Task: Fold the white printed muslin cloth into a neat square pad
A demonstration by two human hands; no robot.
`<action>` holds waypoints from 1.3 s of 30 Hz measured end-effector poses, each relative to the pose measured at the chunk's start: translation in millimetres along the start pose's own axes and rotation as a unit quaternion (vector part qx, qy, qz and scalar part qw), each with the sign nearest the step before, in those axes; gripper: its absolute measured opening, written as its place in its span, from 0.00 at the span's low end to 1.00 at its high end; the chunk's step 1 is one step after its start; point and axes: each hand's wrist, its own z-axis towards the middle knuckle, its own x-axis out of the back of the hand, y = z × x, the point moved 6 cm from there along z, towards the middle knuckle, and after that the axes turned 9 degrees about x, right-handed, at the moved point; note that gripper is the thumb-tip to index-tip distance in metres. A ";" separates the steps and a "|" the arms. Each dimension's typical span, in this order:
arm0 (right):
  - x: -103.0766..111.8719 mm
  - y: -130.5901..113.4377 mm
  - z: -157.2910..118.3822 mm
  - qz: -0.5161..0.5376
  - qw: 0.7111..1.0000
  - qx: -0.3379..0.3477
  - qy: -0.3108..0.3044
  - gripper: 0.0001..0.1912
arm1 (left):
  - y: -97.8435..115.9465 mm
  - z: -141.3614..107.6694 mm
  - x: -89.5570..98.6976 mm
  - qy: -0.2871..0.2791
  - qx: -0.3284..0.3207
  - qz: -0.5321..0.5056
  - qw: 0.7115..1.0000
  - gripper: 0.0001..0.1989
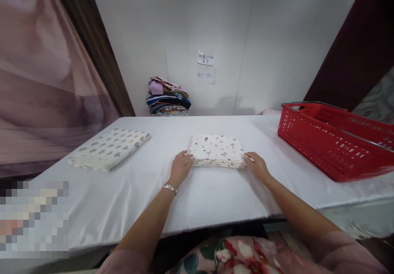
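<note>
A white folded cloth (215,146) printed with small dark and brown motifs lies flat in the middle of the table, several layers showing along its near edge. My left hand (181,167), with a silver bracelet on the wrist, has its fingers curled at the near left corner of the cloth. At the opposite corner, my right hand (257,166) grips the right edge with bent fingers. The undersides of both hands are hidden. Farther left lies another folded cloth (112,146), cream with grey cloud-like shapes, apart from both hands.
On the right stands a red plastic basket (326,146) with metal handles. A pile of folded fabrics (168,97) rises behind the table's far edge, against the wall. White cloth covers the table (135,200). Pink drapery (55,72) hangs at left; the lower left corner is pixelated.
</note>
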 end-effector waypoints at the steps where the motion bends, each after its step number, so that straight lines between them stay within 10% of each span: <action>1: 1.4 -2.0 3.2 -0.003 1.000 0.013 -0.002 0.15 | 9.3 0.8 0.0 0.005 -0.031 0.023 0.999 0.13; 9: -6.3 -32.3 4.5 -0.073 0.989 0.096 -0.084 0.11 | 62.7 3.5 -31.3 -0.062 -0.194 0.101 0.974 0.12; 22: -10.0 -31.3 -0.3 -0.154 0.972 0.078 -0.161 0.09 | 51.0 4.5 -44.2 -0.081 -0.190 0.067 0.976 0.09; 39: -10.0 -32.2 -16.3 -0.094 0.989 0.085 -0.071 0.07 | 49.7 3.0 -42.4 -0.067 -0.184 0.019 0.980 0.09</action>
